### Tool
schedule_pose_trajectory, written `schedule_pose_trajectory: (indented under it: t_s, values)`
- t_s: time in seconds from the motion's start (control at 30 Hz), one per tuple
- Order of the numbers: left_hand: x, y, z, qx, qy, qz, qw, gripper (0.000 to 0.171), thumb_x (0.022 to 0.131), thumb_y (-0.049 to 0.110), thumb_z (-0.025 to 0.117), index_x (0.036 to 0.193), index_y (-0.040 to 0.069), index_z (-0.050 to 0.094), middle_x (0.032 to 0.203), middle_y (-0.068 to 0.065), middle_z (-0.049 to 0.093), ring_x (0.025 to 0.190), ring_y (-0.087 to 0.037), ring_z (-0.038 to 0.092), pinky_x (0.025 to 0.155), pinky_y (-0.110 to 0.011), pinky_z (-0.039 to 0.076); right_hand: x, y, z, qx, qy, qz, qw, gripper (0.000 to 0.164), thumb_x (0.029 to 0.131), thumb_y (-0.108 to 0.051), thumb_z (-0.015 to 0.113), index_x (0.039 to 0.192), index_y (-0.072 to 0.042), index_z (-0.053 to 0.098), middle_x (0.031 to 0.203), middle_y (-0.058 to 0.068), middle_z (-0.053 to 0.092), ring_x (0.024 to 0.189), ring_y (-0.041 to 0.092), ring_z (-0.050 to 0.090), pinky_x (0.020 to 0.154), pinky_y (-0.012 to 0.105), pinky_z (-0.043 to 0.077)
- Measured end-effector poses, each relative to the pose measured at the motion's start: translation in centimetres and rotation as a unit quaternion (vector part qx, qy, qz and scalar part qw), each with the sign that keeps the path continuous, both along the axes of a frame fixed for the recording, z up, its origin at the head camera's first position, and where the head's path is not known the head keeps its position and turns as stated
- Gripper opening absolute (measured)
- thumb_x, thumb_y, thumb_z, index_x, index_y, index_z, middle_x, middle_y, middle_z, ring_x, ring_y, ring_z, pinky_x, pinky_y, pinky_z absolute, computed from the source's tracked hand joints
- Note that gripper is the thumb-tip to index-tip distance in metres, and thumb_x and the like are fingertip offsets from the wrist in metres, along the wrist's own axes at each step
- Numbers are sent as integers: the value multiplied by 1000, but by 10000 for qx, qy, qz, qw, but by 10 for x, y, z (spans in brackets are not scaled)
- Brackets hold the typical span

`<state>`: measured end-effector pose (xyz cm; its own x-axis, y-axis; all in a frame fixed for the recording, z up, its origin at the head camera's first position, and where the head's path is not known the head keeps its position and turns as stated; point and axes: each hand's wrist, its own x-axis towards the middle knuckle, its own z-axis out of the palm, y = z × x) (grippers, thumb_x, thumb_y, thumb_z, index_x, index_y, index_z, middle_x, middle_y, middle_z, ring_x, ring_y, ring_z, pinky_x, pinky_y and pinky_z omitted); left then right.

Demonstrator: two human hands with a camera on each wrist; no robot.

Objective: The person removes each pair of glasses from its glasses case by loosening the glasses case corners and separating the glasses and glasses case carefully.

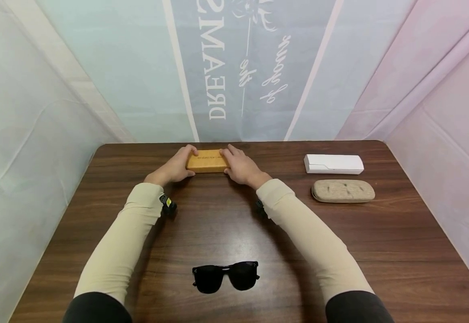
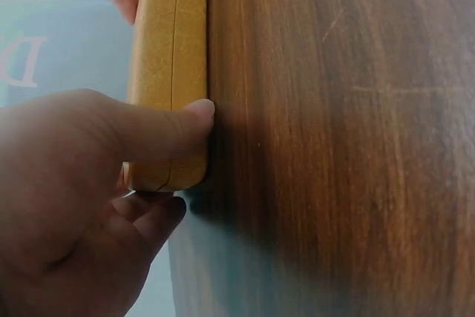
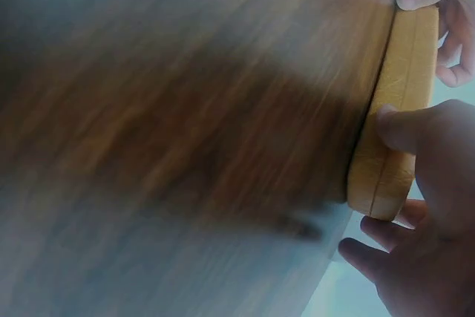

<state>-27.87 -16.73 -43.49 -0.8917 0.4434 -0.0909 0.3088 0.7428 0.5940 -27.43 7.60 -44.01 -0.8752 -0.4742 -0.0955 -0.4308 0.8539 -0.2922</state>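
- Yellow case (image 1: 207, 163): lies flat on the table (image 1: 218, 229), just inside the far edge and roughly parallel to it; a thin seam runs along its near side.
- My left grip (image 1: 175, 167): holds the case's left end, thumb laid across the near side, fingers behind.
- My right grip (image 1: 242, 167): holds the right end likewise, thumb against the near side.
- Far margin: a narrow strip of wood separates the case from the edge.
- Near margin: a broad stretch of wood runs from the case towards me, as far as the black sunglasses (image 1: 217, 274), which lie between my forearms.
- Right margin: a white case (image 1: 334, 167) and, just in front of it, a beige case (image 1: 342, 191), both well apart from my right grip.
- Surface: dark brown wood grain, glossy near the middle, far corners rounded.
- Room: a pale backdrop (image 1: 258, 128) with sideways white lettering rises behind the far edge; pale sheeting (image 1: 24, 134) flanks both sides.
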Motion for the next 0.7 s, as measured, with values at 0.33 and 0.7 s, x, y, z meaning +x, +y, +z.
schedule_pose_trajectory:
  t_s: [0.33,0.7]
  values:
    - [2,-1,5,-43,109,178,9998,50,92,22,77,127,3,46,153,-25,29,142,-40,29,115,-54,30,4,8,-3,333,244,161,9990,84,103,-46,56,165,-18,7,167,21,7,151,38,22,121,52,22]
    - [14,4,23,-496,749,114,9959,74,95,40,72,149,2,39,158,-26,29,147,-43,26,119,-58,20,13,21,19,589,314,368,9971,85,104,-57,45,165,-20,0,169,18,2,154,37,14,122,55,13]
